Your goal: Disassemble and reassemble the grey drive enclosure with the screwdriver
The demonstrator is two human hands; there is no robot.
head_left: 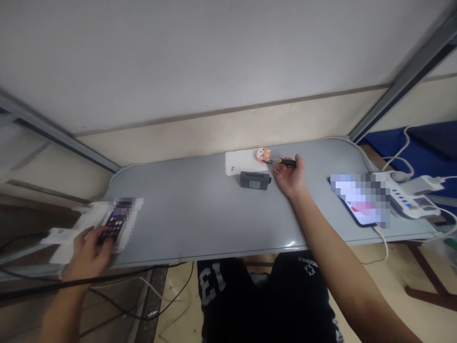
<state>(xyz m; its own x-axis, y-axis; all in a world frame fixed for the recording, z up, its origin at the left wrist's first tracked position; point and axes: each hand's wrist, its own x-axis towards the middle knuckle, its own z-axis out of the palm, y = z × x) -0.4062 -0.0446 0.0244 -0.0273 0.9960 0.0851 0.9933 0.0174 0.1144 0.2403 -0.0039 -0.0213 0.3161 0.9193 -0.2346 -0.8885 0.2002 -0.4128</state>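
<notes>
My right hand [290, 178] is closed around a screwdriver [287, 162] with a black and yellow handle. Its thin shaft points left toward a round orange and white animal-faced trinket [263, 155] on white paper [243, 162]. Several tiny dark bits, perhaps screws, lie on the paper's left part. Just in front of the paper stands a small dark grey box [254, 180] with slots along its top and a pale label. At the table's left end, my left hand [92, 247] has its fingers around the lower end of a lit smartphone [116, 224].
The phone lies over white papers or packaging [67, 237] at the grey table's [185, 214] left edge. Rightward, another lit phone [357, 202] lies near a white power strip [403, 200] with plugged-in cables. Black cables [143, 274] cross below the left front edge. Metal posts flank the table.
</notes>
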